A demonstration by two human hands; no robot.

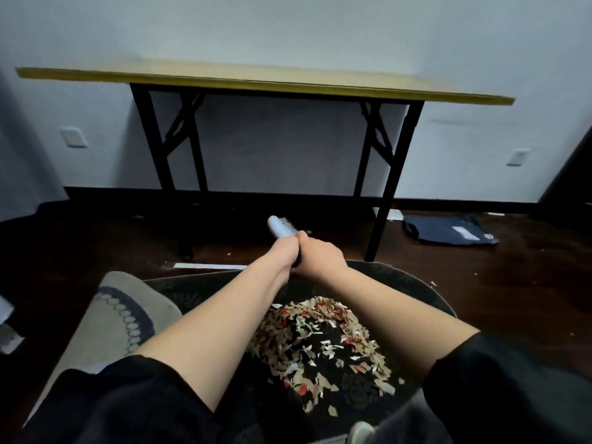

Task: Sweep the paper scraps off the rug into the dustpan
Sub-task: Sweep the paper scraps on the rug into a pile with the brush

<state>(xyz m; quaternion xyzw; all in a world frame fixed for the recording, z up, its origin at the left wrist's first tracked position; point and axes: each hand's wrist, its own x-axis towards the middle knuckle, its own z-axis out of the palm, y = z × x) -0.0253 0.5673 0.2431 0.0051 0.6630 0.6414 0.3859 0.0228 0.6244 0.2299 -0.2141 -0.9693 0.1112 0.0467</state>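
Barely started imo: scraps sit piled on the rug, no dustpan visible, left hand and right hand both wrapped round the handle.

Tan, white and red paper scraps (mixed) on dark patterned rug

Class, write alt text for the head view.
Both hands, left hand and right hand, hold a pale blue handle above a heap of torn paper scraps on a dark patterned rug, facing a yellow-topped folding table.
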